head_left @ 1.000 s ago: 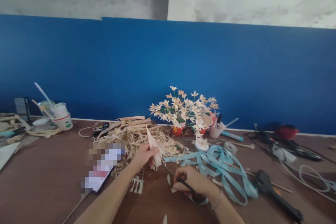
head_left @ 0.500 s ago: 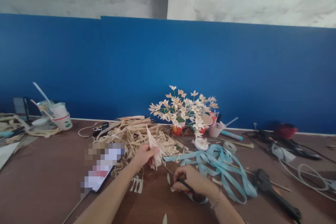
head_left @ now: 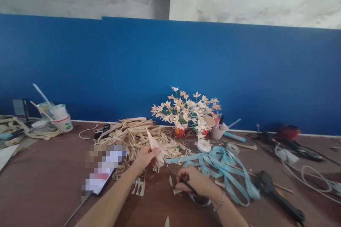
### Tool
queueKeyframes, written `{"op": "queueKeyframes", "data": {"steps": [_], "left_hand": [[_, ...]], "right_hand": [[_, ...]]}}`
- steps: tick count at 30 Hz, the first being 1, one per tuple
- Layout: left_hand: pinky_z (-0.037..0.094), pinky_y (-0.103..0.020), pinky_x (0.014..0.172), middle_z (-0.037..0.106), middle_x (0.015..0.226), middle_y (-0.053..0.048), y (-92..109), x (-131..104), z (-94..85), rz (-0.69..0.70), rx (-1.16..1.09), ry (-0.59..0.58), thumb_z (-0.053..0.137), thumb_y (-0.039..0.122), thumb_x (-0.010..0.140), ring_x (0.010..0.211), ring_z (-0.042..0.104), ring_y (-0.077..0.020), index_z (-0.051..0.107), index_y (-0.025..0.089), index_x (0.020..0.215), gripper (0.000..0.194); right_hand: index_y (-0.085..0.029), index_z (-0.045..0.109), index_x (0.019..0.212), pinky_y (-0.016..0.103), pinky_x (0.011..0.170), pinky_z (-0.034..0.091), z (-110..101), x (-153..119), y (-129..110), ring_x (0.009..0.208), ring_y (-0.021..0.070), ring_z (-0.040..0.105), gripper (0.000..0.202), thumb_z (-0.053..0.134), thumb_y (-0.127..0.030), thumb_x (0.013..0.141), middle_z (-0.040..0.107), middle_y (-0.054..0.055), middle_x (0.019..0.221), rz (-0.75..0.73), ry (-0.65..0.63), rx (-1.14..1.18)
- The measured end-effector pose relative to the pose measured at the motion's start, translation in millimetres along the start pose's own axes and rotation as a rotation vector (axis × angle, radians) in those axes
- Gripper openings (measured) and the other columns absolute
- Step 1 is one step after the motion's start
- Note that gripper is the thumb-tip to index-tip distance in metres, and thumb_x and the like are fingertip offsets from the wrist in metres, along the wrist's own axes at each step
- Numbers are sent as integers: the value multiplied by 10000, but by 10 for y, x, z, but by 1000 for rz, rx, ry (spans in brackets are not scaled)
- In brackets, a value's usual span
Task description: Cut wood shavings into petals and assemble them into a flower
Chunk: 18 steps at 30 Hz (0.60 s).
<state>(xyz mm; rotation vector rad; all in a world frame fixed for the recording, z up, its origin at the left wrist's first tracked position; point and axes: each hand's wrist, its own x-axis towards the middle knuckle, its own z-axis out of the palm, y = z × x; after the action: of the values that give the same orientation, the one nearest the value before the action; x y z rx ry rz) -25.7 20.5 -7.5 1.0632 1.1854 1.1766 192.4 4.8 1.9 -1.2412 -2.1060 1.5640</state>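
Observation:
My left hand (head_left: pixel 149 156) pinches a pale, dried corn husk (head_left: pixel 157 147) that stands up to a point above the fingers. Its lower edge looks cut into strips. In my right hand (head_left: pixel 194 181) is a pair of scissors (head_left: pixel 188 185) with black handles, the fingers wrapped round them. The thin blades reach up and left to the bottom edge of the husk; whether they touch it I cannot tell. Small cut husk pieces (head_left: pixel 139 187) lie on the table below my left hand, and another petal-shaped scrap (head_left: pixel 171 181) lies between the hands.
Behind my left hand spreads a heap of dried husks (head_left: pixel 141 131). Pots of pale husk flowers (head_left: pixel 183 108) stand against the blue partition (head_left: pixel 213 60). Light-blue ribbon (head_left: pixel 221 170) lies tangled at right, beside a black glue-gun-like tool (head_left: pixel 279 197). A phone (head_left: pixel 106 170) lies at left.
My left hand and the husk have shifted very slightly left, the husk's tip tilting left. My right hand has dipped a little, still holding the scissors.

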Motion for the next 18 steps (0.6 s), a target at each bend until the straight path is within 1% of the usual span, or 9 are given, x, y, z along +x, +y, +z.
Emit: {"op": "queueKeyframes", "data": {"steps": [7,10,15,18], "left_hand": [[421,-195,366,614,451,-1,-5,14,13,49,-57,56,680,440,612,348,534,-107,598,128,640,324],[427,-196,375,631,470,-9,-9,13,21,58,-70,75,682,437,610,365,547,-112,602,127,647,323],[430,-192,390,634,460,-12,4,-14,49,66,-88,118,681,417,624,380,556,-115,600,127,635,301],[432,-190,401,642,473,-20,14,-31,78,70,-102,118,679,402,633,395,567,-117,607,121,625,289]], "right_hand": [[-153,562,635,151,350,225,-1,21,-16,357,47,346,110,618,-248,644,440,-64,419,-5,61,-39],[-154,553,612,153,350,221,5,31,-7,354,47,344,104,617,-232,641,432,-66,409,-14,86,-54],[-155,562,635,152,344,207,34,62,60,343,44,331,97,618,-233,642,429,-71,404,-18,114,-32],[-155,573,668,149,339,207,50,85,106,338,43,332,98,623,-235,643,441,-74,407,-8,120,-19]]}}
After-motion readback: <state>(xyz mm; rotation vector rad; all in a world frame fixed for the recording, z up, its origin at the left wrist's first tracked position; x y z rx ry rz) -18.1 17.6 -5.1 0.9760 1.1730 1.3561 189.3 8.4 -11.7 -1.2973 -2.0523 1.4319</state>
